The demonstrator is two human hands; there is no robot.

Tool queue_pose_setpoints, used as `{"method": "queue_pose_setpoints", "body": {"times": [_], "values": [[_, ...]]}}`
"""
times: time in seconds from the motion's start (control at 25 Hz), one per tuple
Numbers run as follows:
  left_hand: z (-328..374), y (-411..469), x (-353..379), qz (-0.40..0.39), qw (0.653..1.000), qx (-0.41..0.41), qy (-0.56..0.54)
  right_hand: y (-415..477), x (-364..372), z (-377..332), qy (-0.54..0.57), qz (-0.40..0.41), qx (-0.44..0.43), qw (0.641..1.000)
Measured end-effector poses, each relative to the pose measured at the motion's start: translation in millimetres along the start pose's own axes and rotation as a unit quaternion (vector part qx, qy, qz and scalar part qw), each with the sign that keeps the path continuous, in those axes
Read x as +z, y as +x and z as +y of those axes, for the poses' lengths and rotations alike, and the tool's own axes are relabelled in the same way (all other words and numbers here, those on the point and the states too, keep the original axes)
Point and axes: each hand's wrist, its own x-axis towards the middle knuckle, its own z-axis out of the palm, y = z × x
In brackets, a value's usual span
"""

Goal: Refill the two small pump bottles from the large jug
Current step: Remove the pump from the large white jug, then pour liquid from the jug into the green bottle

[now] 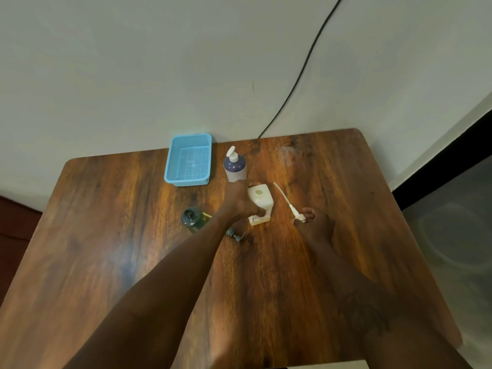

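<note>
at the middle of the table, our left hand (239,203) reaches far across with the forearm stretched out. it is wrapped round the small white square plastic bottle (262,199), thumb on the near face and fingertips showing behind the far left corner. that bottle stands upright with its neck open. our right hand (314,222) lies low on the wood just to the right, fingers curled in and pinching the head of the white plastic pump with its long dip tube (286,201). the pump lies flat, its tube pointing toward the far left.

left of our left arm stands the small dark green round bottle (193,218), also uncapped. a grey pump head (237,234) lies on the wood, partly tucked under our forearm. the large pale jug with a dark purple shoulder and white pump (235,166) stands upright just beyond the left hand, its lower part hidden by our knuckles. we cannot read the white bottle's label, and our right fingertips are hard to make out.

a light blue plastic mesh basket (170,166) sits at the far edge. the brown wood-grain table (106,235) meets a pale wall (133,62), down which a black cable (300,73) runs.
</note>
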Motion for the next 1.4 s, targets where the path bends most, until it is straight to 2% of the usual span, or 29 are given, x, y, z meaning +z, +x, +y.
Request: {"method": "queue_pose_setpoints", "body": {"times": [0.32, 0.48, 0.6, 0.72, 0.84, 0.92, 1.08, 1.28, 1.4], "values": [[-13.0, 1.3, 2.9, -0.006, 1.0, 0.01, -0.002, 3.1, 9.0, 10.9, 0.0, -0.007, 0.015, 1.0], [-14.7, 1.0, 1.9, -0.019, 0.999, 0.026, 0.011, 4.5, 7.6, 12.9, -0.007, -0.039, 0.032, 0.999], [-14.2, -1.7, -1.8, -0.028, 0.998, 0.045, 0.027, 3.6, 5.6, 10.4, -0.043, -0.048, 0.015, 0.998], [-17.8, -7.2, -10.5, -0.02, 0.997, 0.063, 0.027, -0.6, 7.6, -12.3, -0.109, -0.044, -0.04, 0.992], [-27.7, -19.3, -28.3, 0.002, 0.996, 0.083, 0.031, -5.3, 14.1, -47.7, -0.094, -0.106, -0.158, 0.977], [-39.8, -27.4, -43.3, 0.027, 0.997, 0.066, 0.024, -7.2, 22.0, -65.4, -0.095, -0.144, -0.186, 0.967], [-79.6, -43.5, -68.7, 0.062, 0.998, 0.012, 0.03, -5.0, 41.8, -72.7, -0.031, -0.207, -0.176, 0.962], [-122.6, -63.6, -78.4, 0.033, 0.997, -0.049, 0.043, -0.7, 51.7, -78.3, -0.053, -0.193, -0.162, 0.966], [-131.4, -66.5, -74.6, 0.042, 0.997, -0.047, 0.033, -8.2, 59.4, -85.5, -0.054, -0.178, -0.161, 0.969]]}}
